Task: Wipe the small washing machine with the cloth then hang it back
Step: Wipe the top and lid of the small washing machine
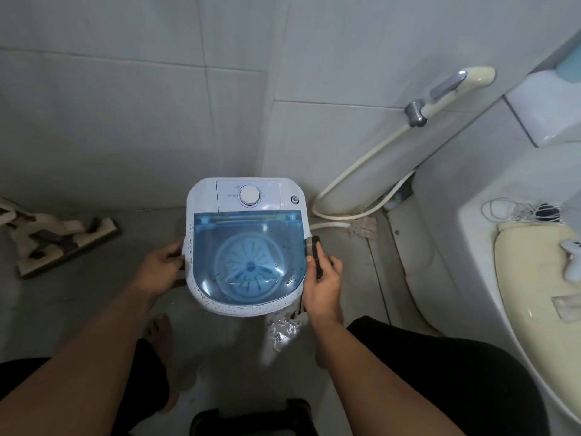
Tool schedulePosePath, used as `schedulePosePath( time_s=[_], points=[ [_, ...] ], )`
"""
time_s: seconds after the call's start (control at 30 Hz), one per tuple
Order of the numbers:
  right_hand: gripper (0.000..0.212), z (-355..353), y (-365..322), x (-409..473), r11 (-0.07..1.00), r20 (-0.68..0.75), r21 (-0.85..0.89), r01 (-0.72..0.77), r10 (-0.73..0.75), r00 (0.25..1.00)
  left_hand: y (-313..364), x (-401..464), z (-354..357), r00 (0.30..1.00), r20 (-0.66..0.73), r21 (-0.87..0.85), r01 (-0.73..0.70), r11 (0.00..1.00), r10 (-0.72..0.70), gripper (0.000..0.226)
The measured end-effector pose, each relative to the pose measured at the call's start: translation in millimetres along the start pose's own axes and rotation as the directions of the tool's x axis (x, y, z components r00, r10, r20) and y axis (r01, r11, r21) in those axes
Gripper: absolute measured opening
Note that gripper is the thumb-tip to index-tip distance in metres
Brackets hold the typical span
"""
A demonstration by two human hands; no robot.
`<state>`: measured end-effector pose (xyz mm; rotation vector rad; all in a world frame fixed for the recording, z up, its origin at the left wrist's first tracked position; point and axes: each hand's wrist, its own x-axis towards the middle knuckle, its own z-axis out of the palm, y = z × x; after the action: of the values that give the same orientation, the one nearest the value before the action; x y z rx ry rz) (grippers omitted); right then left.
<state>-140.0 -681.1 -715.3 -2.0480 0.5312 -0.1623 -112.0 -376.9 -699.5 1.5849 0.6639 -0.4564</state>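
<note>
Head view: right hand [323, 283] partly hides dark cloth [315, 256].

Both hands [162, 265] [325, 283] forward, fingers [317, 247] curled.

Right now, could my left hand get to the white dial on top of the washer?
Probably yes. The left hand grips the washing machine's left side, and nothing stands between it and the dial on the back panel. The right hand and dark cloth are on the opposite side.
</note>
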Motion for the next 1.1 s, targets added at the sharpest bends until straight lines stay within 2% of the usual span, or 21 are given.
schedulePosePath(
  time_s=[0.53,0.8,0.9,1.0,1.1],
  points=[
    [0.042,2.4,-18.8,31.6,0.998,0.069,-0.049,-0.044,0.047,0.996,16.6,14.3,0.8,0.999,-0.02,-0.037,-0.026,0.999,0.025,0.05],
    [0.043,0.9,-11.8,32.0,0.994,0.091,-0.11,-0.004,0.014,0.996,20.1,8.7,4.2,0.998,-0.052,-0.055,-0.019,0.998,0.016,0.048],
    [0.043,0.2,-4.3,22.9,0.984,0.059,-0.158,0.076,-0.067,0.996,20.3,6.0,5.0,0.999,-0.046,-0.057,-0.022,0.998,0.02,0.046],
    [0.044,-2.4,5.1,-6.7,0.982,0.02,-0.168,0.083,-0.081,0.996,22.3,2.4,3.3,0.999,-0.028,-0.017,-0.029,0.999,0.028,0.044],
    [0.048,-5.4,16.1,-31.7,0.941,0.002,-0.323,0.106,-0.111,0.994,21.5,5.1,1.4,0.999,-0.032,0.038,-0.038,0.999,0.039,0.043]
  ],
)
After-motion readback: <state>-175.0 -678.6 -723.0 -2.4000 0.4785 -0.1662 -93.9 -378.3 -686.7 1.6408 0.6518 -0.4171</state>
